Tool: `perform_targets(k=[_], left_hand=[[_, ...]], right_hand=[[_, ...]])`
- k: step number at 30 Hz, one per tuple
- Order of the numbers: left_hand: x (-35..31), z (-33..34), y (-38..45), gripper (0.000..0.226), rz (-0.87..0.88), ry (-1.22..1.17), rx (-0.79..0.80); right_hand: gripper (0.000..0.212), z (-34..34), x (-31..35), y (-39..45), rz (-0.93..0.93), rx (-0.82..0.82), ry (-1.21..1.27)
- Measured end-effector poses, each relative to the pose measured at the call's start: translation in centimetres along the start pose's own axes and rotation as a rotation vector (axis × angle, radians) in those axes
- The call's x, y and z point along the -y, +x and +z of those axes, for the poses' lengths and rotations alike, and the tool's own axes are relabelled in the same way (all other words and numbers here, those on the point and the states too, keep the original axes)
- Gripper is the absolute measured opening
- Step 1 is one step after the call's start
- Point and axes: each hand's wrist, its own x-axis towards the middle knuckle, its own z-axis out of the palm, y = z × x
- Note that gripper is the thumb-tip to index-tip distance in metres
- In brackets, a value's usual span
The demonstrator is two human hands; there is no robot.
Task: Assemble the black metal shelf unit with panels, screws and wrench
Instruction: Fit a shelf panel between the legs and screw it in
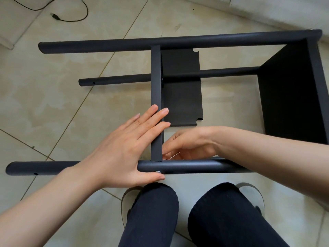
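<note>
The black shelf frame lies on its side on the tiled floor. A middle panel (156, 77) stands between the far tube (178, 41) and the near tube (187, 166), its dark face with notched corners dropping toward the floor. My left hand (124, 148) presses flat on the panel's edge with straight fingers, thumb under the near tube beside a silver screw (158, 172). My right hand (192, 145) reaches in behind the near tube at the joint, fingers curled round a thin silvery wrench (175, 155), mostly hidden.
A closed end panel (288, 95) caps the frame at the right. A thinner tube (115, 81) with a bolt hole runs lower inside the frame. A black cable (71, 19) lies at the far left. My knees (153, 211) sit just before the near tube.
</note>
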Motion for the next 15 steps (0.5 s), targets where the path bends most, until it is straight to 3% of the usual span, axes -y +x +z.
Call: perform_targets(k=[15], left_hand=[[-0.07, -0.04, 0.10, 0.102, -0.007, 0.004, 0.002]], right_hand=[[0.021, -0.54, 0.04, 0.44, 0.047, -0.009, -0.024]])
